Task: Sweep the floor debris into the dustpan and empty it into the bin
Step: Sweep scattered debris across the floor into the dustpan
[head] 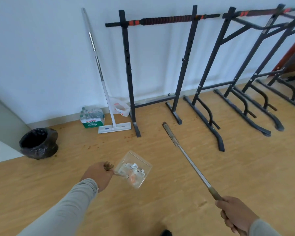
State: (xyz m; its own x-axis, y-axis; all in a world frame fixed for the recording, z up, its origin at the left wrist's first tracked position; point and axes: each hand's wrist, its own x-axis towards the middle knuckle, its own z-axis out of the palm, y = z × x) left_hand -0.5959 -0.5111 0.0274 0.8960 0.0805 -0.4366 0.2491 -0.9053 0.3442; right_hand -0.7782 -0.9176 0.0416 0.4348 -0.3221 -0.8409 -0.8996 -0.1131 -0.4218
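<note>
Over the wood floor point(160, 210) the bin point(38, 143) stood up-left of the left hand point(99, 175), whose fingers gripped the loaded dustpan point(134, 169), while the right hand point(235, 217) held the broom point(186, 155).

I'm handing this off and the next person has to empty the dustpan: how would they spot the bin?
Follow the white wall left to the grey corner. The bin stands on the wood floor just in front of it, left of the pack of water bottles and the flat mop. It is the only round, open-topped thing there, lined with a crumpled black bag.
</note>
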